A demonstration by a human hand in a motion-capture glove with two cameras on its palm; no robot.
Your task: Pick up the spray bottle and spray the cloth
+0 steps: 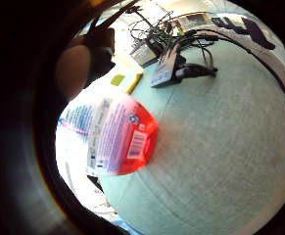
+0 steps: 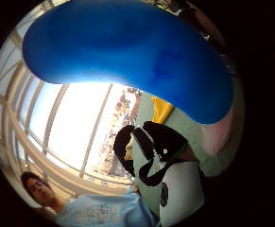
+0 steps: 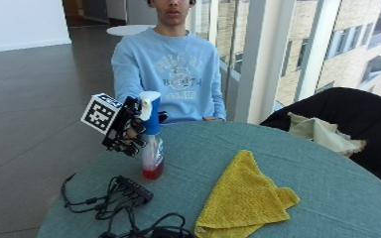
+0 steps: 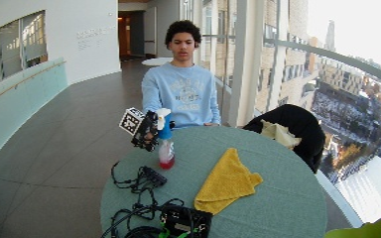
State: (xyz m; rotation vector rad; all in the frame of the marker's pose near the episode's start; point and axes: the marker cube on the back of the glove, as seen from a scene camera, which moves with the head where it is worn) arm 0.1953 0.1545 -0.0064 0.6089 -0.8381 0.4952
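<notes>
The gloved right hand (image 3: 126, 130) is gripping the spray bottle (image 3: 151, 136) around its blue neck, fingers curled on it just below the white nozzle head. The bottle is hanging upright, its red base just at or barely off the surface (image 3: 322, 168); contact is hard to tell from the outside view. In the little finger side palm view the label and red bottom (image 1: 120, 137) are sitting close under the palm, over the teal tabletop.

The yellow cloth (image 3: 243, 196) is lying folded on the surface, well apart from the bottle, on the far side from the hand.

Risks, as judgement:
- Nozzle seems to be pointing away from the cloth, so squeezing now would be wetting the surface or the person's sweater, not the cloth. Bottle needs turning first.
- No finger is clearly sitting on the trigger; reshuffling the grip one-handed could be letting the bottle slip or tip.
- The black cable bundle and hub (image 3: 128, 191) are lying near the bottle, between it and the near edge. Stray mist or a dropped bottle would be landing on the electronics.
- Spraying from where the bottle is now would likely be falling short of the cloth.
- The cloth is light and could be shifting if the bottle is brought down onto it.
</notes>
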